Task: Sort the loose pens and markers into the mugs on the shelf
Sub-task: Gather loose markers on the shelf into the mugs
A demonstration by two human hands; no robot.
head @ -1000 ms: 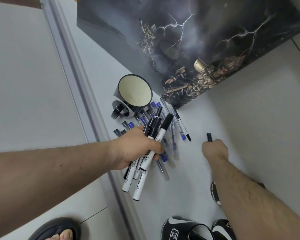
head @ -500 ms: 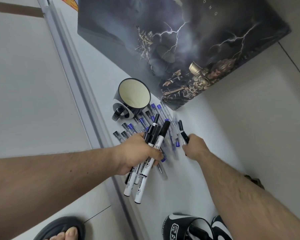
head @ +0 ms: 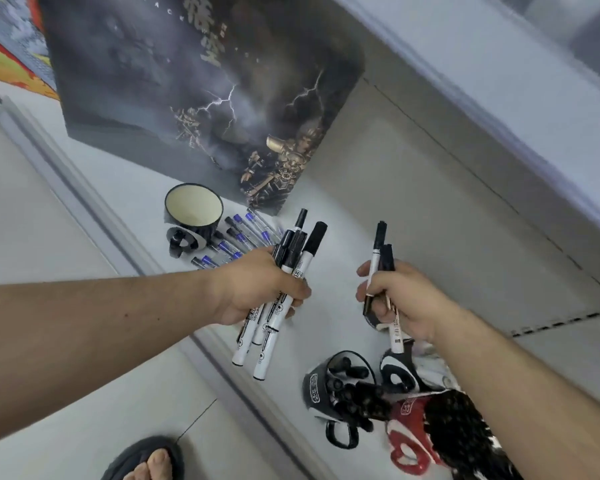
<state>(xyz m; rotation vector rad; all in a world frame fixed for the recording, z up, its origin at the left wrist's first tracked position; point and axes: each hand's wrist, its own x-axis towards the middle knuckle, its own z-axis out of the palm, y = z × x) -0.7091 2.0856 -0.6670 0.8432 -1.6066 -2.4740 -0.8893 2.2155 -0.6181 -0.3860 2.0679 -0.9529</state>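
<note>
My left hand (head: 257,289) grips a bundle of several white markers with black caps (head: 284,289), held above the white shelf (head: 333,237). My right hand (head: 395,299) grips two black-capped markers (head: 378,258), caps up, about a hand's width to the right. Behind my left hand lies a heap of clear pens with blue and black caps (head: 236,240), next to an empty black mug with a cream inside (head: 193,209). Near me stand a black mug full of dark markers (head: 343,386), a red mug packed with dark pens (head: 430,427), and a third black mug's handle (head: 395,372).
A large dark box with lightning artwork (head: 205,98) stands at the back of the shelf. The shelf's side wall (head: 447,202) rises on the right, with a board overhead. A grey rail (head: 84,209) edges the shelf. My sandalled foot (head: 149,462) shows on the floor below.
My right hand picked up markers from the shelf and lifted them, moving right and toward me. The view swung, bringing the filled mugs into sight. My left hand keeps its bundle.
</note>
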